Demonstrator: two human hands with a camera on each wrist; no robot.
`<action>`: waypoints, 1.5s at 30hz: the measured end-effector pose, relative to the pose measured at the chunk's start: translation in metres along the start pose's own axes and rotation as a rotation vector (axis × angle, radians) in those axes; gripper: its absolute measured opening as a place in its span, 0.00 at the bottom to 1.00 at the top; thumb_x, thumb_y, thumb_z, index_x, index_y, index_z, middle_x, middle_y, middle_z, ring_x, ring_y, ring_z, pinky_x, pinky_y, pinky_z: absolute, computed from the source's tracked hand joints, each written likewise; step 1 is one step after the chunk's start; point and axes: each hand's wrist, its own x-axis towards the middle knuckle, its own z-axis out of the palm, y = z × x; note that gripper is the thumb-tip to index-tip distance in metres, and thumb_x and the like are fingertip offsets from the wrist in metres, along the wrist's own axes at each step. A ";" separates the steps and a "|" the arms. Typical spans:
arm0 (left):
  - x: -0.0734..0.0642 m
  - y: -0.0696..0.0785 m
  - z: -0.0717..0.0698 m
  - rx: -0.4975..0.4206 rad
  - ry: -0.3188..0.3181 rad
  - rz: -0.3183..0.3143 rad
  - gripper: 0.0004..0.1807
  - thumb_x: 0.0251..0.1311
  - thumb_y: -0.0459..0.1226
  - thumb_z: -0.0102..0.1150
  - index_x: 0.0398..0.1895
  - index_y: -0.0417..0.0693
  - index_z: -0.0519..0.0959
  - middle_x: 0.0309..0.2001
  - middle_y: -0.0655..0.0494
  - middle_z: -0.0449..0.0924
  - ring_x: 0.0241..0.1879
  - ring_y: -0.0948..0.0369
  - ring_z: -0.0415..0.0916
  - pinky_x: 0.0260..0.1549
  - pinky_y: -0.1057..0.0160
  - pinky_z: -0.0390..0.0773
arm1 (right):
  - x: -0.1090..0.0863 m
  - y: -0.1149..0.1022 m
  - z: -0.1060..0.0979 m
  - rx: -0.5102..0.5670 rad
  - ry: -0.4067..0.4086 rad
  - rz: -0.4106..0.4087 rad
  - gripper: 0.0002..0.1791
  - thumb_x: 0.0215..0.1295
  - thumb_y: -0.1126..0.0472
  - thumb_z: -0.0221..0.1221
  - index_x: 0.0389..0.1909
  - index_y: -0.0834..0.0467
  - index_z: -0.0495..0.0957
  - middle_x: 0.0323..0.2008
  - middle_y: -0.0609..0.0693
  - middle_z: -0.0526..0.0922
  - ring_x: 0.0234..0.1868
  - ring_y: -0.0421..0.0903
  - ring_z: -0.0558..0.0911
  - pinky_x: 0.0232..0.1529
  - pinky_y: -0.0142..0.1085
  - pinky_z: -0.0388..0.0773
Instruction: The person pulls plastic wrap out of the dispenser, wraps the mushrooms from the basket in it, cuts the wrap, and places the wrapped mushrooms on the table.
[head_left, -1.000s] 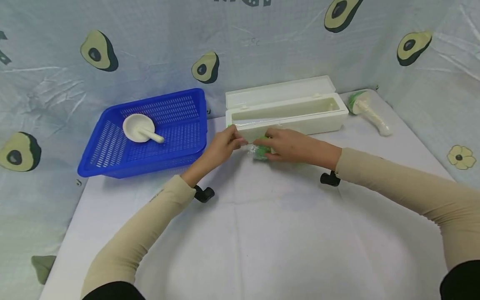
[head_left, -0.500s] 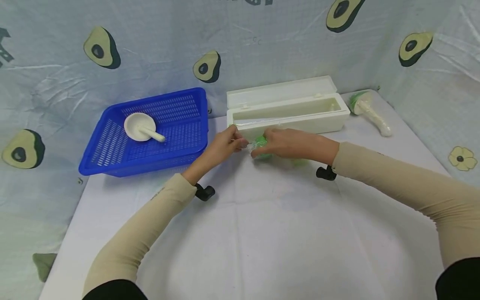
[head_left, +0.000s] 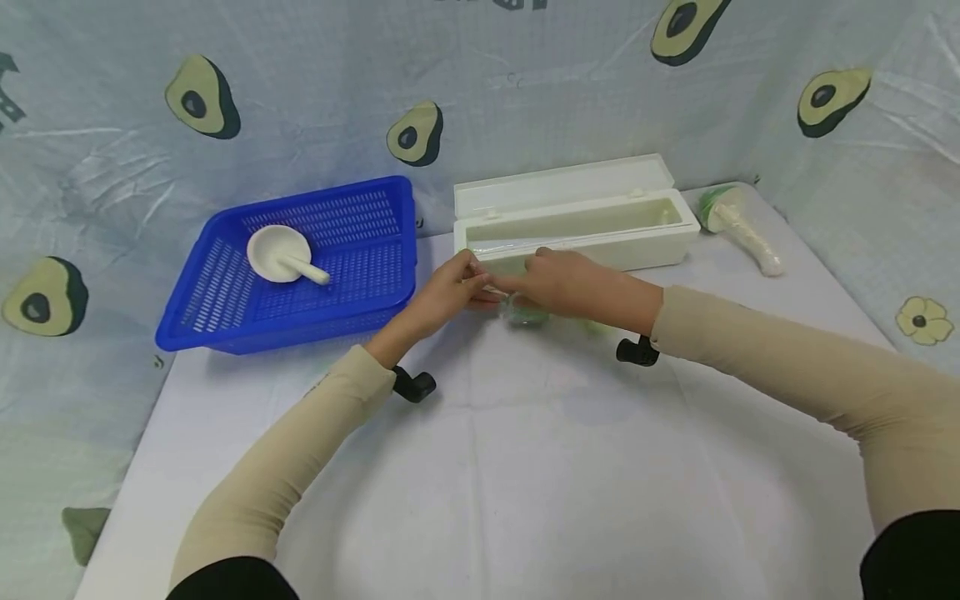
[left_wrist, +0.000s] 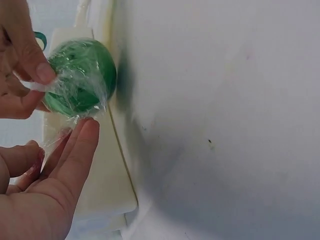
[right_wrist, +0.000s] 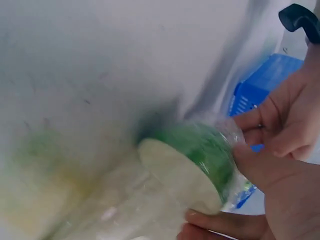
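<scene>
A ladle [right_wrist: 182, 175] with a green outside and a cream inside lies on the table before the white box, its bowl covered in clear plastic wrap [left_wrist: 75, 95]. My right hand [head_left: 566, 283] is over the bowl; in the left wrist view its thumb and a finger pinch bunched wrap at the bowl's base. My left hand [head_left: 450, 287] is just left of the bowl, thumb near the fingers with wrap between them. Its longer fingertips [left_wrist: 90, 127] reach the wrapped bowl's edge. In the head view, the hands and forearm hide most of the ladle.
The long white box [head_left: 637, 250] stands behind my hands with its lid raised. A blue basket [head_left: 337, 308] at left holds a white ladle [head_left: 277, 250]. At the back right lies another wrapped ladle [head_left: 738, 229]. A patterned sheet [head_left: 300, 108] hangs behind.
My right hand has moved left over the green bowl, and its fingers now meet my left hand. The left hand has hardly moved.
</scene>
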 end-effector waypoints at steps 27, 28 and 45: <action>-0.016 0.007 0.022 0.286 0.158 0.036 0.08 0.73 0.34 0.57 0.42 0.34 0.76 0.53 0.41 0.83 0.54 0.49 0.82 0.54 0.58 0.81 | -0.011 -0.005 0.010 0.251 0.005 0.253 0.12 0.67 0.54 0.68 0.49 0.50 0.81 0.27 0.47 0.84 0.23 0.43 0.76 0.22 0.38 0.74; -0.017 0.007 0.022 0.299 0.162 0.050 0.07 0.73 0.33 0.57 0.42 0.35 0.77 0.53 0.41 0.83 0.54 0.49 0.82 0.54 0.58 0.82 | -0.013 -0.004 0.010 0.246 -0.002 0.240 0.14 0.65 0.53 0.69 0.50 0.49 0.81 0.26 0.47 0.84 0.22 0.44 0.75 0.22 0.38 0.75; -0.025 -0.007 0.055 0.873 0.110 0.547 0.05 0.69 0.25 0.57 0.40 0.37 0.82 0.55 0.43 0.72 0.50 0.51 0.80 0.45 0.63 0.83 | -0.013 0.009 0.024 0.388 0.136 0.273 0.22 0.63 0.50 0.70 0.48 0.59 0.75 0.31 0.57 0.87 0.29 0.50 0.84 0.30 0.40 0.81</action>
